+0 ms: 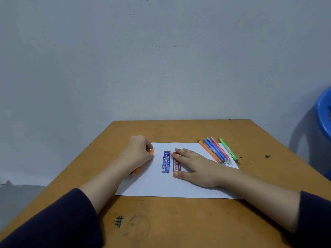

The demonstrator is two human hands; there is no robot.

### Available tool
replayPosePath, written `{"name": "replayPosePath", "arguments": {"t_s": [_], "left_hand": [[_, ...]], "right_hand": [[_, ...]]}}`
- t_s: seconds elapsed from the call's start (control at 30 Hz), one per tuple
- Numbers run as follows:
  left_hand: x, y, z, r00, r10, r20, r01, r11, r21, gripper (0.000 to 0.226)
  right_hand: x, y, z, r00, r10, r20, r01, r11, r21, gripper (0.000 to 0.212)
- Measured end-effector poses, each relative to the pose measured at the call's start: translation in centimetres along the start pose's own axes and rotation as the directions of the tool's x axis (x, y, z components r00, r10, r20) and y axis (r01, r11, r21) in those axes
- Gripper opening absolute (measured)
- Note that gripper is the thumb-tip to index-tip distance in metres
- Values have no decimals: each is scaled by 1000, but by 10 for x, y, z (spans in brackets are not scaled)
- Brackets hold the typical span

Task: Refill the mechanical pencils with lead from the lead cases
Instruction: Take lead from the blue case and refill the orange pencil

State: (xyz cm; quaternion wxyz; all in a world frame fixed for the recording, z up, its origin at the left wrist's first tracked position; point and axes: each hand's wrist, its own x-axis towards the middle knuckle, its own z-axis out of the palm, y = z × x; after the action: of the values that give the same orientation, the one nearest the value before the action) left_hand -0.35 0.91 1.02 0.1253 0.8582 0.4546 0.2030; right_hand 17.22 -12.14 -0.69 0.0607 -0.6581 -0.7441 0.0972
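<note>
The brown wooden counter (pixel 179 221) carries a white sheet of paper (pixel 152 185). The left hand (pixel 138 151) is curled around an orange mechanical pencil (pixel 138 170) at the paper's left edge. The right hand (pixel 195 165) lies flat, fingers straight, touching the red lead case (pixel 176 166). Several coloured mechanical pencils (pixel 217 151) lie together at the far right corner. The blue lead case (pixel 166 161) lies just beside the red one.

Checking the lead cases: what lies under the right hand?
A flat red plastic lead case lies under the fingers of the right hand, on the white paper sheet. Its right edge is covered, and so is the paper beneath the palm.
</note>
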Motion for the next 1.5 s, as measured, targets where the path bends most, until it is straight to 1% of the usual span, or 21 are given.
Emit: {"name": "replayPosePath", "arguments": {"t_s": [0.17, 0.3, 0.37, 0.47, 0.53, 0.63, 0.77, 0.83, 0.93, 1.0, 1.07, 1.17, 1.33, 1.4, 1.5], "left_hand": [[-1, 2, 2, 1000, -2, 20, 2, 1000, 14, 28], [-3, 5, 6, 1000, 5, -4, -5, 1000, -9, 25], [-3, 6, 8, 1000, 8, -25, -10, 998, -60, 25], [-4, 8, 7, 998, 15, -66, -27, 983, -181, 24], [-5, 10, 5, 992, 31, -121, -59, 970, -238, 20], [-10, 15, 1, 979, 66, -195, -123, 946, -301, 15], [-14, 19, 2, 958, 120, -260, -213, 906, -366, 19], [-15, 20, 4, 933, 185, -308, -298, 879, -373, 21], [-16, 21, 6, 878, 277, -389, -416, 844, -338, 24], [-17, 22, 7, 838, 335, -430, -480, 827, -292, 24], [-17, 23, 8, 807, 380, -452, -528, 807, -265, 23], [-20, 25, 9, 773, 431, -465, -575, 787, -226, 21], [-23, 28, 13, 730, 489, -477, -637, 739, -218, 22], [-24, 29, 14, 720, 497, -485, -649, 729, -216, 22], [-25, 30, 15, 727, 492, -479, -643, 733, -222, 24]], "right_hand": [[1, -1, -1, 1000, 1, 4, -1, 1000, -7, 70], [-1, -1, -1, 1000, 3, 10, -3, 1000, -9, 70], [-1, -2, -2, 1000, 3, 8, -3, 1000, -4, 70], [-1, -2, -2, 1000, 1, -16, 0, 999, 43, 74], [-3, -3, -2, 998, 10, -56, -4, 994, 107, 75], [-2, -3, -4, 987, 45, -155, -10, 975, 220, 73], [0, -1, -7, 938, 64, -339, 50, 948, 315, 69], [1, 0, -7, 905, 56, -421, 106, 931, 351, 65], [2, 2, -7, 827, 71, -558, 220, 872, 437, 48], [2, 2, -10, 785, 103, -610, 263, 837, 480, 38], [3, 3, -11, 759, 147, -634, 275, 810, 517, 32], [3, 5, -13, 731, 204, -651, 292, 769, 569, 30], [3, 6, -13, 712, 282, -643, 278, 728, 626, 30], [2, 6, -14, 710, 295, -640, 267, 727, 632, 29], [2, 5, -15, 701, 300, -647, 250, 747, 616, 30]]}}
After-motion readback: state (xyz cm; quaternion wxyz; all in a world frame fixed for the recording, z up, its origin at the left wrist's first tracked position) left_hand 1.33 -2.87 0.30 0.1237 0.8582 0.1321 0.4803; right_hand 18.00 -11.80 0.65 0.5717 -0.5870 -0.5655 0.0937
